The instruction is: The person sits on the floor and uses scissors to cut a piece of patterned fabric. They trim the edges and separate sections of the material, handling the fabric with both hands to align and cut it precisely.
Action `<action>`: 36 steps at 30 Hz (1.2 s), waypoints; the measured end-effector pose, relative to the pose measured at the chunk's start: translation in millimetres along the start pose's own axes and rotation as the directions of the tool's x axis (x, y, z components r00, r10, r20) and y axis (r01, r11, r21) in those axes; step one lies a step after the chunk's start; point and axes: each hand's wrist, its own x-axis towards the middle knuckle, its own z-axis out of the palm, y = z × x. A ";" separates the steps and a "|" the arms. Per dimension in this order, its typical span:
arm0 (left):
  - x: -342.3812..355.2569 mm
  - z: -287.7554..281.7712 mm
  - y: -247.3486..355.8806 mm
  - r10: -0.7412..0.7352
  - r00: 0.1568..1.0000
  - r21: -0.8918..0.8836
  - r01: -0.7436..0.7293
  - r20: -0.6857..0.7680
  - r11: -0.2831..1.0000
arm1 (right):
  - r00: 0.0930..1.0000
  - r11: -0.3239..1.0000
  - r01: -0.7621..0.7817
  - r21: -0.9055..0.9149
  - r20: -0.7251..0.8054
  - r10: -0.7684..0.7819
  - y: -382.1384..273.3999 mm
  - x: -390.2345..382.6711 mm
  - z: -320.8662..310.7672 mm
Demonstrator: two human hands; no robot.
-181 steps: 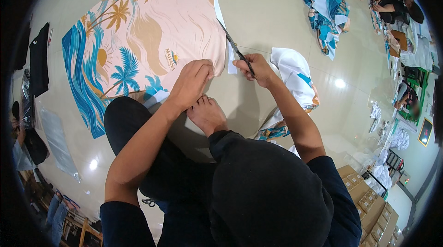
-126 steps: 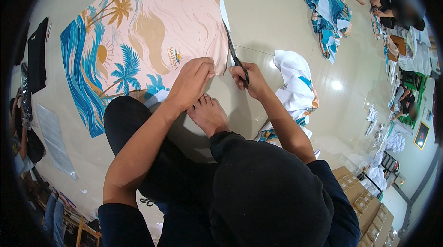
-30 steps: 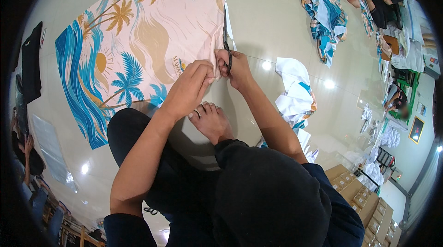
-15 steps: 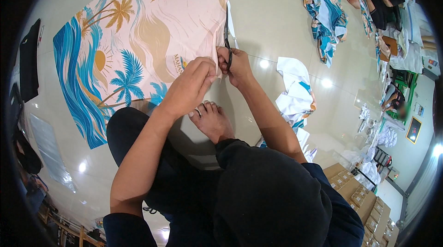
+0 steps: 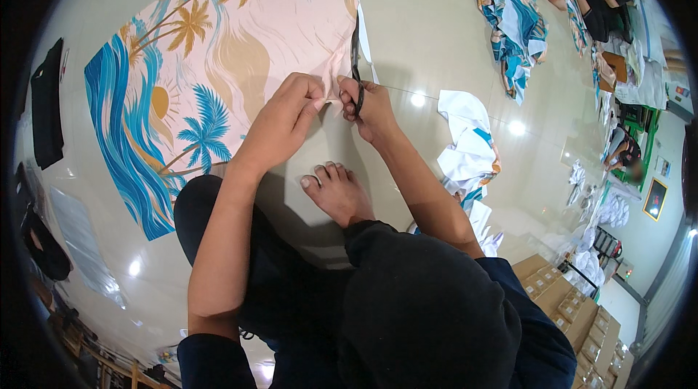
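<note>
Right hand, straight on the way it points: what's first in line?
Most likely the printed cloth: the right hand, holding the scissors, points up and to the left, with the cloth's creased edge just ahead. They may be touching; depth is unclear from one view.

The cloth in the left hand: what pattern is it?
Pale pink cloth with blue waves, palm trees and a golden sun; best seen in the head view.

Tiled floor [image 5: 429, 33] bears printed fabric [image 5: 291, 25], crumpled cloth [image 5: 513, 18].
</note>
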 end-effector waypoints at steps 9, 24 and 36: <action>9.9 -17.6 -1.4 -0.113 0.992 -0.089 0.117 0.049 0.989 | 1.000 0.999 -0.003 0.041 0.005 0.003 -5.4 3.0 10.7; 8.6 -23.1 -5.7 -0.079 0.994 -0.121 0.087 0.071 0.989 | 0.998 0.997 0.058 0.055 -0.021 -0.057 2.6 15.4 24.4; 9.2 -23.7 -7.7 -0.081 0.995 -0.132 0.089 0.064 0.987 | 0.995 0.984 0.099 0.151 -0.018 -0.097 12.2 19.6 35.5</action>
